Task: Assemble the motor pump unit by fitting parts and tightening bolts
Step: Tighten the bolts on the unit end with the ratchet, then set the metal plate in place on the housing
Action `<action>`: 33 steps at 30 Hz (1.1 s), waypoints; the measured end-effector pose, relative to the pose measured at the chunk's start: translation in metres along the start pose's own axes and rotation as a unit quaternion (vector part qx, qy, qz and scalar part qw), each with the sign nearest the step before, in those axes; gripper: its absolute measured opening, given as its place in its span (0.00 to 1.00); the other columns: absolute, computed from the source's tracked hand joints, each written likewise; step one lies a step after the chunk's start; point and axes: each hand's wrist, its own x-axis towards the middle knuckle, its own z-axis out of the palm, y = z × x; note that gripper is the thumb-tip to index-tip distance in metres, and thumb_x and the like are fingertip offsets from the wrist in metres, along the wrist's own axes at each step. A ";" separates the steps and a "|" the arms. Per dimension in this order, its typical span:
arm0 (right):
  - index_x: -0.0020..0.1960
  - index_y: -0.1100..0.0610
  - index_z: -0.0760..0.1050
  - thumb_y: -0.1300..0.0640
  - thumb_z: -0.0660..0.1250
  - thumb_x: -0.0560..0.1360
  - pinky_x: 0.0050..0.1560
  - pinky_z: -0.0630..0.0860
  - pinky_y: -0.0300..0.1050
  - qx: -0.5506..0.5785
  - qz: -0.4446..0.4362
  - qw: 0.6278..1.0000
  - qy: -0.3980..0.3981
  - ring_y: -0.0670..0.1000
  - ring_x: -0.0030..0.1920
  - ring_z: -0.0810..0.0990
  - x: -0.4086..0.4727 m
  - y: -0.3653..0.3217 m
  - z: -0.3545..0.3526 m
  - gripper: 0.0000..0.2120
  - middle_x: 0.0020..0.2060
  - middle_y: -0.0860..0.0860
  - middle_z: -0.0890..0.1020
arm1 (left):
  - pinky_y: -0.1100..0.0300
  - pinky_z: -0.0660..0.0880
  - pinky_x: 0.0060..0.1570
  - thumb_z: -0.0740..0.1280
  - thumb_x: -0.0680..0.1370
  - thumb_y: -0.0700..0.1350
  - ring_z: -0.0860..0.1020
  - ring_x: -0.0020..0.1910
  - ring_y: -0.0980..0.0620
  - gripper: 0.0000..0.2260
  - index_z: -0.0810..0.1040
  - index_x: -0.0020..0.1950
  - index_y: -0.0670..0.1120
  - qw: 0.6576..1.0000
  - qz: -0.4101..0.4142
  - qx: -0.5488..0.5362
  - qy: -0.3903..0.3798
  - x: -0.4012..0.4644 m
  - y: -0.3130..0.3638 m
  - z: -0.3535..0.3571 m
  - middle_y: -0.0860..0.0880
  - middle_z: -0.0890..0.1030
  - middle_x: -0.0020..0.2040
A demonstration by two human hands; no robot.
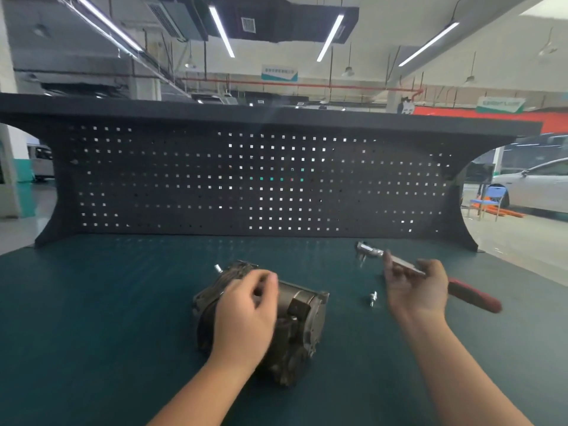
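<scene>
Resting on top of the motor pump unit point(270, 321), your left hand point(246, 318) sits with its fingers curled over the metal housing, gripping the upper edge near the middle of the body. The unit itself lies on its side on the dark green surface point(92, 318), roughly centred in front of you, with a short bolt point(218, 267) sticking up at its far left corner.

Your right hand point(418, 287) is raised just above the surface to the right of the unit, fingers closed around the shaft of a ratchet wrench point(399, 262). The wrench's silver head points away and to the left, above the surface, while its red handle point(475, 296) trails out behind your palm toward the right (motion blur smears the whole tool, so finer detail is lost).

Between the unit and your right hand, a small loose bolt point(372, 298) lies on the surface, apart from both.

Behind everything, a black perforated back panel point(246, 179) rises from the far edge of the surface. Past its right end you can see a blue chair point(488, 199) and a white car point(534, 186) on the workshop floor.
</scene>
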 end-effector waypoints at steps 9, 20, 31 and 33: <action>0.44 0.67 0.72 0.70 0.65 0.74 0.45 0.82 0.54 -0.192 0.026 0.980 0.039 0.56 0.38 0.78 0.024 0.030 -0.047 0.02 0.35 0.60 0.75 | 0.53 0.74 0.57 0.69 0.73 0.63 0.77 0.59 0.40 0.33 0.74 0.65 0.37 0.912 -0.345 0.155 -0.156 0.097 -0.067 -0.018 0.40 0.78 0.62; 0.67 0.62 0.64 0.52 0.55 0.83 0.51 0.74 0.59 -0.261 0.231 0.926 0.146 0.66 0.51 0.76 0.012 0.030 -0.036 0.18 0.59 0.64 0.73 | 0.57 0.68 0.35 0.55 0.81 0.53 0.72 0.34 0.49 0.18 0.73 0.43 0.39 0.888 -0.352 0.263 -0.136 0.117 -0.088 -0.006 0.45 0.73 0.35; 0.49 0.53 0.68 0.52 0.74 0.71 0.45 0.74 0.46 -0.575 0.064 0.806 -0.127 0.52 0.45 0.79 -0.064 0.091 -0.012 0.16 0.48 0.56 0.80 | 0.58 0.62 0.28 0.59 0.80 0.51 0.71 0.30 0.48 0.19 0.71 0.35 0.41 0.913 -0.352 0.206 -0.013 0.096 -0.080 -0.020 0.45 0.73 0.32; 0.48 0.53 0.70 0.59 0.72 0.72 0.42 0.76 0.41 -0.559 0.016 0.813 -0.164 0.48 0.41 0.80 -0.065 0.087 -0.014 0.12 0.46 0.55 0.80 | 0.57 0.63 0.29 0.60 0.79 0.51 0.71 0.30 0.47 0.20 0.73 0.34 0.38 0.928 -0.325 0.177 0.042 0.091 -0.074 -0.028 0.44 0.75 0.31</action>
